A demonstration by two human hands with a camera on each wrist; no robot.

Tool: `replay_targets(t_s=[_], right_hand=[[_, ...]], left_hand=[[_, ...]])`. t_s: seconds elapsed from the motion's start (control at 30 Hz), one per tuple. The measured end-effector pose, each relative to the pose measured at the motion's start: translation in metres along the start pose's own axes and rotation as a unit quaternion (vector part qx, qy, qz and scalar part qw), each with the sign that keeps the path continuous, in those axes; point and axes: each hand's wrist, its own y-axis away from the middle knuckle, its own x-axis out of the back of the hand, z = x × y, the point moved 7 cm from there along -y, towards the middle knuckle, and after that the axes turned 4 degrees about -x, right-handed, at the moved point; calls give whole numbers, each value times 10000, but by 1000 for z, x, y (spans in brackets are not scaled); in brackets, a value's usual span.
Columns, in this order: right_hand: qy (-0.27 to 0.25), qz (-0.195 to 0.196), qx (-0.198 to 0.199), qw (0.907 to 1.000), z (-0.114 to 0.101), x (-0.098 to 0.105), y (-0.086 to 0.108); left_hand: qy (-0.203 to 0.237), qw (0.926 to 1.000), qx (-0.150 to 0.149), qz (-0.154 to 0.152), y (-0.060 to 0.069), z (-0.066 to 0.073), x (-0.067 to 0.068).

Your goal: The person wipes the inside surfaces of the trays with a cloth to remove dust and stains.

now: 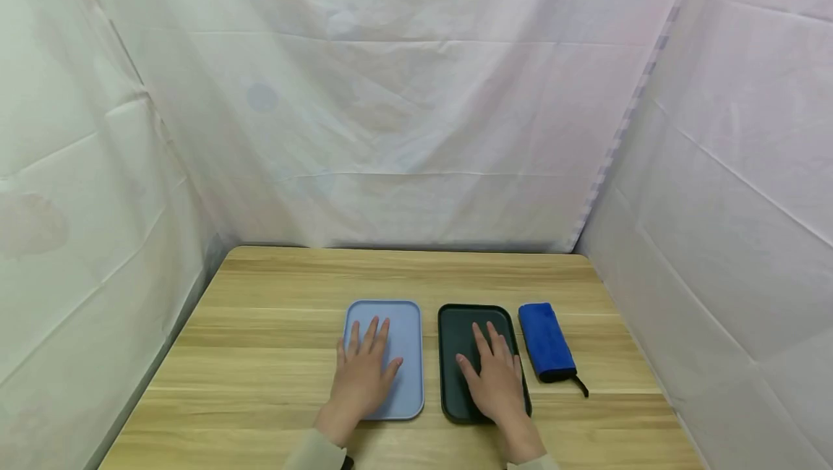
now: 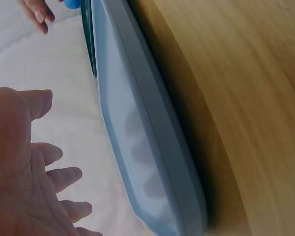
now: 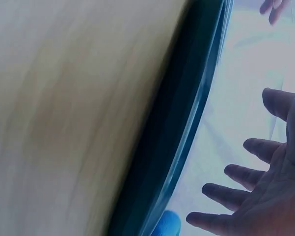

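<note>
A light blue tray (image 1: 406,354) lies on the wooden table, with my left hand (image 1: 361,376) spread over it, palm down. The left wrist view shows a gap between that left hand (image 2: 19,172) and the blue tray (image 2: 132,108). To the right lies a dark green tray (image 1: 455,383). Over it is my right hand (image 1: 497,383), fingers spread and palm down. In the right wrist view the right hand (image 3: 265,182) stands apart from the green tray (image 3: 172,113). Neither hand holds anything.
A folded blue cloth (image 1: 547,340) with a black end and a short loop lies right of the green tray. The wooden table (image 1: 260,354) reaches back to a white curtain (image 1: 403,123), and more white curtains hang at both sides.
</note>
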Motion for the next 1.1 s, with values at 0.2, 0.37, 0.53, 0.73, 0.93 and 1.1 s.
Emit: replay_targets(t_s=[0.2, 0.37, 0.53, 0.73, 0.93, 1.1], right_hand=[[-146, -22, -15, 9999, 21, 9, -5], [-345, -5, -135, 9993, 39, 21, -10], [-557, 52, -156, 9983, 53, 34, -11], [-695, 332, -25, 9970, 62, 51, -15], [-649, 640, -91, 9958, 76, 71, -23], [-609, 644, -322, 9955, 92, 83, -30]], left_hand=[[163, 9998, 117, 11, 1, -14, 2], [395, 9990, 134, 146, 0, -28, 6], [950, 9947, 180, 342, -1, -43, 13], [1621, 9843, 529, 467, -2, -64, 18], [1935, 9754, 819, 664, -4, -83, 18], [2059, 9704, 1042, 710, -6, -97, 15]])
